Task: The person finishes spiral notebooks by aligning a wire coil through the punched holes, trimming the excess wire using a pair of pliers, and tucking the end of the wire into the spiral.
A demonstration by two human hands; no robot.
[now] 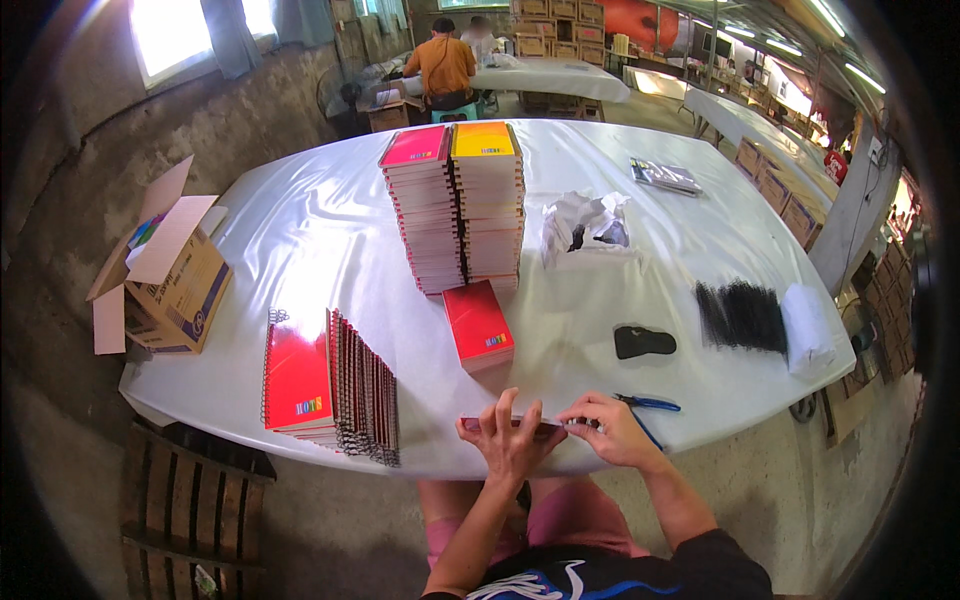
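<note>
At the table's (700,235) near edge, the left hand (512,446) grips a dark-red notebook (469,425) held edge-on, while the right hand (612,432) is pinched closed at its right end, on what I cannot tell. Blue-handled pliers (655,404) lie just beside the right hand, and a short red stack (481,326) stands between the hands and tall pink-topped (424,200) and yellow-topped stacks (489,205) toward the far edge. Coil-bound red notebooks (297,375) fill the near-left corner, black coils (740,318) the right edge.

Your white-covered tabletop (575,325) holds a cardboard box (180,300) and spiral notebooks (298,372) at left, two tall book stacks (490,215) mid-table, a short red stack (480,322) nearer you, and, at right, crumpled wrapping (568,218), a black bundle (742,317) and blue-handled pliers (655,404).
</note>
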